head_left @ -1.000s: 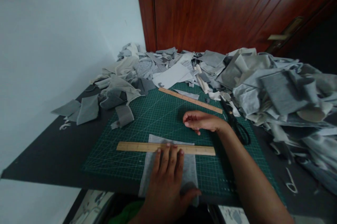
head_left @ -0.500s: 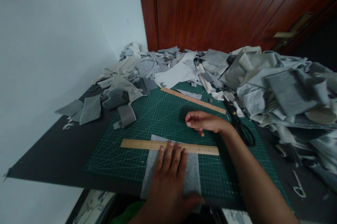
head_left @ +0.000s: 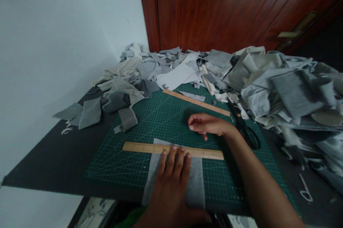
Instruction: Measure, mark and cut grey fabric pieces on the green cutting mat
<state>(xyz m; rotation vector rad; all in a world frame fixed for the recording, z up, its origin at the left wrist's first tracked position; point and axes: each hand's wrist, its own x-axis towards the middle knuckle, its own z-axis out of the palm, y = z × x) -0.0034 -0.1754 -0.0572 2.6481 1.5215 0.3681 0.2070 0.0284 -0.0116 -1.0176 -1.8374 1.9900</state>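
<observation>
My left hand (head_left: 173, 181) lies flat, palm down, with its fingers spread. Its fingertips press on a wooden ruler (head_left: 147, 147) that crosses a piece of light grey fabric (head_left: 197, 181). The fabric's far edge shows just beyond the ruler, and my palm covers part of its middle. Over the green cutting mat (head_left: 158, 121), past the ruler, my right hand (head_left: 205, 123) is held with its fingers curled in. Whatever those fingers hold, if anything, is hidden. Black scissors (head_left: 242, 124) rest on the mat to the right of my right wrist.
A second wooden ruler (head_left: 197, 102) lies slantwise farther back, beside a thin fabric strip (head_left: 192, 96). Heaped fabric scraps (head_left: 297, 92) rise at the right, and more scraps (head_left: 120, 90) line the left and back. A white wall (head_left: 66, 42) and a wooden door (head_left: 214, 10) bound the table.
The view has shifted very slightly. Both hands, the ruler and the fabric keep their places.
</observation>
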